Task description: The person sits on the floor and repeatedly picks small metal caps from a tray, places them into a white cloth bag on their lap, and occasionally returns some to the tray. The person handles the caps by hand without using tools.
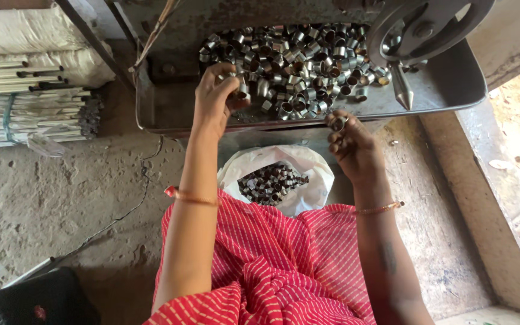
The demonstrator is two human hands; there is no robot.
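A grey metal tray on the machine holds a heap of several short shiny metal rings. My left hand reaches over the tray's front rim, its fingers closed around a ring at the heap's near left edge. My right hand hovers just below the tray's front edge and pinches another small metal ring between thumb and fingers. Between my arms, lower down, a white plastic bag sits open with several dark metal rings inside.
A hand wheel with a pointed metal tip overhangs the tray's right side. Bundled metal tubes are stacked at the left. A red striped garment covers my lap above a rough concrete floor.
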